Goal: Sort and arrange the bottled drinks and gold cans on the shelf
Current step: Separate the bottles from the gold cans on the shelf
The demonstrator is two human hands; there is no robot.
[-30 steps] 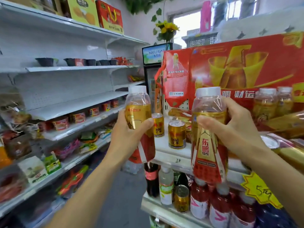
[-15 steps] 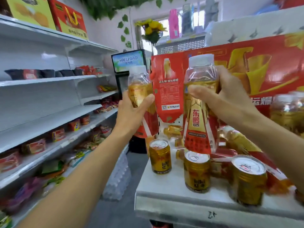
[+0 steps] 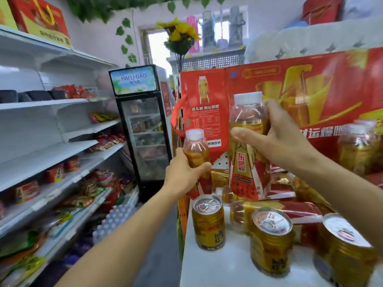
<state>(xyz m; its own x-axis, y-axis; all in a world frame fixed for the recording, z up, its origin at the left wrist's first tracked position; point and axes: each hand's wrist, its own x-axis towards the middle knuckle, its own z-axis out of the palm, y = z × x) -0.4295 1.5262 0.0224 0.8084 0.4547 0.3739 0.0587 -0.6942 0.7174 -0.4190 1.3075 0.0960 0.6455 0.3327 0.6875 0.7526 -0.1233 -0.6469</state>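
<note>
Each hand grips one upright clear bottle of amber drink with a white cap and red-gold label: the left hand (image 3: pixel 183 179) holds the smaller bottle (image 3: pixel 195 160), the right hand (image 3: pixel 284 139) the larger bottle (image 3: pixel 247 146), above the white shelf (image 3: pixel 217 266). Three gold cans (image 3: pixel 208 221) stand there before a red carton (image 3: pixel 300 90). A drinks fridge (image 3: pixel 143 123) reads "HAI LI GAO".

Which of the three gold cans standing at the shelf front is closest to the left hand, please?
The leftmost gold can, just below the left hand; the middle gold can and right gold can stand farther right.
</note>
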